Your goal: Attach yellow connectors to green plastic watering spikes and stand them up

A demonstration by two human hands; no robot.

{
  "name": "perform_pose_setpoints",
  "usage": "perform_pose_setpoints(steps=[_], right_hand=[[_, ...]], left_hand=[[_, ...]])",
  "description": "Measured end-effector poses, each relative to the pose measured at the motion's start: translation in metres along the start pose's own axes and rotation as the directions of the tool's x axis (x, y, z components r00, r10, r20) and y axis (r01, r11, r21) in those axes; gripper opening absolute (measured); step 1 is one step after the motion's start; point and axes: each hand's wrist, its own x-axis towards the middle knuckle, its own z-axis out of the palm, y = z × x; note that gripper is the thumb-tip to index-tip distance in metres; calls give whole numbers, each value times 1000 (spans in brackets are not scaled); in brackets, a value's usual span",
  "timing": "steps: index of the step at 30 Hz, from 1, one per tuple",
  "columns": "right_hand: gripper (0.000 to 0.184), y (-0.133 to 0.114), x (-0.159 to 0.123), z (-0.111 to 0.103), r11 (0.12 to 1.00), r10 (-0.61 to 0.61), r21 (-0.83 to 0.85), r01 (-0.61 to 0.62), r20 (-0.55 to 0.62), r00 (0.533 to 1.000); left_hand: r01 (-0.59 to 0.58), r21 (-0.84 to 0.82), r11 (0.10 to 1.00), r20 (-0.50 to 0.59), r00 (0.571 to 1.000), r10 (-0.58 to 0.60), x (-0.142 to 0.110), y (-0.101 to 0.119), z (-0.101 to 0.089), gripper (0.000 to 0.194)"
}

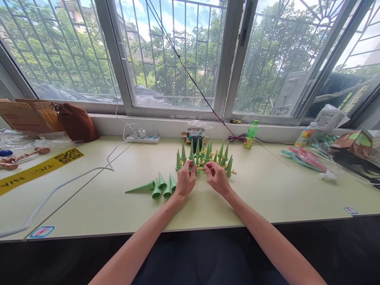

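At the middle of the table, my left hand is closed around a green plastic watering spike, whose tip points up. My right hand is just to its right, thumb and fingers pinched together; whatever may be between them is hidden. A yellow valve piece shows in the gap between my hands. Directly behind stand several green spikes with tips up, many with yellow valves on them. Left of my left hand are several more green spikes with open ends and no yellow parts showing; one lies on its side.
A black container stands behind the spikes. A green-capped bottle is at the back right, beside dark cables. A power strip with a white cord lies at the back left. Pink and teal plastic packets lie far right.
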Motion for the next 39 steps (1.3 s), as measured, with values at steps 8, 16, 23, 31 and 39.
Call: perform_pose_setpoints(steps=[8, 16, 23, 31, 39], right_hand=[[20, 0, 0, 1, 1000, -15, 7, 15, 29, 999], [20, 3, 0, 2, 1000, -25, 19, 24, 31, 999], [18, 5, 0, 2, 998, -54, 26, 53, 70, 996], [18, 5, 0, 2, 998, -51, 28, 49, 67, 996], [25, 2, 0, 2, 999, -25, 32, 23, 81, 996]], left_hand=[[-10, 6, 1000, 0, 1000, 10, 0, 1, 0, 22], [-44, 8, 999, -12, 999, 44, 0, 2, 1, 20], [-52, 0, 999, 13, 999, 52, -1, 1, 0, 21], [-68, -11, 998, 26, 997, 68, -1, 1, 0, 24], [-73, -15, 997, 33, 997, 73, -2, 0, 0, 26]])
